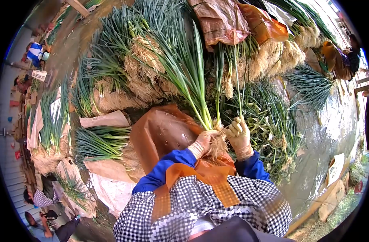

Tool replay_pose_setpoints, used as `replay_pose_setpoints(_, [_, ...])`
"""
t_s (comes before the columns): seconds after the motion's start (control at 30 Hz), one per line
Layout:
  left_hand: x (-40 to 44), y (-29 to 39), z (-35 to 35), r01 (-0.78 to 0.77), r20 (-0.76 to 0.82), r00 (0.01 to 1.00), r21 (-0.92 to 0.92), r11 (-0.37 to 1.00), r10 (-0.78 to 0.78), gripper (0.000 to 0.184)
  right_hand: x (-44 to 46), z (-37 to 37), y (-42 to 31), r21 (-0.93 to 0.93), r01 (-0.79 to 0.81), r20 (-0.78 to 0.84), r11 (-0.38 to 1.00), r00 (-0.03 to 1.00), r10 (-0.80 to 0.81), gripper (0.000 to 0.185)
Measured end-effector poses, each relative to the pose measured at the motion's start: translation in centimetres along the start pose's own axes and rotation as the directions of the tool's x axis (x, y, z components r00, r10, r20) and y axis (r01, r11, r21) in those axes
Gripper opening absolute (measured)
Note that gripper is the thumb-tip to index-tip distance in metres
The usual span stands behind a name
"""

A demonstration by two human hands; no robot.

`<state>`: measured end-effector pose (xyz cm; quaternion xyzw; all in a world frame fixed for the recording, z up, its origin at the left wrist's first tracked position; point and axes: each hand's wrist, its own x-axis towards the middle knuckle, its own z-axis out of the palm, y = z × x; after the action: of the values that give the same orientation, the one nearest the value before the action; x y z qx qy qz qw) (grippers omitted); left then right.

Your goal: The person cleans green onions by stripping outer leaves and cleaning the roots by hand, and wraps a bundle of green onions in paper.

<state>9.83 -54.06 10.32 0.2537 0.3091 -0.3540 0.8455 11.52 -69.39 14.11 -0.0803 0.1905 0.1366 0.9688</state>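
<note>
My left hand (203, 142), gloved, is closed around the root end of a bunch of green onions (201, 86), whose long leaves point up and away from me. Pale stringy roots (218, 147) hang below the grip. Just to the right, my right hand (239, 137), also gloved, has its fingers pinched on a thin green stalk (241, 94) that stands upright. A brown-orange apron (164, 129) covers my lap beneath the left hand. Loose green leaves and trimmings (269, 125) lie beyond the right hand.
Bundled onions with thick roots (142, 66) are piled ahead, and more rooted bundles (273, 58) lie under brown sacks (220, 20). A tied bundle (105, 141) rests at left. Other people sit at the lower left (43, 197) and upper right (337, 60). Wet floor (317, 141) shows at right.
</note>
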Motion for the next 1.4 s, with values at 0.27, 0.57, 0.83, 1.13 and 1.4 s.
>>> replay_pose_setpoints(0.27, [1.9, 0.6, -1.8, 0.022, -0.073, 0.996, -0.261, 0.965, -0.042, 0.009, 0.6, -1.5, 1.0, -0.232, -0.047, -0.242, 0.972, 0.970, -0.011, 0.023])
replay_pose_setpoints(0.57, [4.4, -0.3, -3.2, -0.136, -0.137, 0.981, 0.031, 0.990, 0.139, 0.005, -3.7, 0.0, -1.2, -0.401, 0.056, -0.178, 0.914, 0.974, -0.138, 0.024])
replay_pose_setpoints(0.83, [3.8, -0.1, -3.2, -0.348, -0.173, 0.899, 0.272, 0.897, 0.401, 0.015, -1.2, -4.4, -13.1, -0.372, -0.228, 0.697, -0.900, 0.572, -0.433, 0.056])
replay_pose_setpoints(1.13, [2.4, 0.7, -2.8, -0.327, -0.181, 0.892, 0.374, 0.868, 0.415, 0.028, 14.7, 1.3, 1.6, -0.756, 0.089, 0.320, -0.648, 0.914, -0.247, 0.041])
replay_pose_setpoints(1.4, [1.3, 0.4, -3.8, -0.055, -0.145, 0.988, 0.006, 0.998, 0.055, 0.014, 11.2, 1.5, 2.3, -0.848, 0.154, 0.407, -0.507, 0.802, -0.437, 0.035])
